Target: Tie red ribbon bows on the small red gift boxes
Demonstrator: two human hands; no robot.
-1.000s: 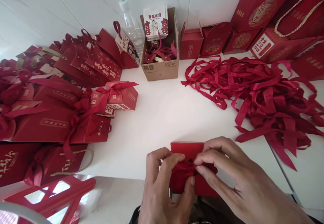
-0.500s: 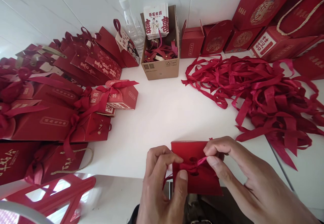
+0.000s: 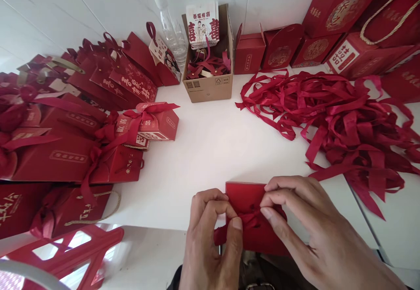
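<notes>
At the table's front edge lies a red box (image 3: 241,193), its top facing up between my two hands. A red ribbon (image 3: 251,220) crosses that top and is drawn together near the middle. My left hand (image 3: 215,233) pinches the ribbon's left part between thumb and index finger, with a dark red loop hanging beside it. On the other side, my right hand (image 3: 292,211) has thumb and fingertips closed on the ribbon close to the middle. Its fingers cover the box's right part.
A heap of loose red ribbons (image 3: 344,115) spreads over the right. Several red gift boxes (image 3: 72,154) crowd the left, some tied with bows. Behind stand a cardboard box (image 3: 210,89), a plastic bottle (image 3: 172,34) and more red boxes (image 3: 251,54). A red stool (image 3: 95,255) is below left.
My right fingertips have moved slightly left and down toward the ribbon's middle, and the ribbon there looks drawn closer. My left hand keeps its pinch almost in place.
</notes>
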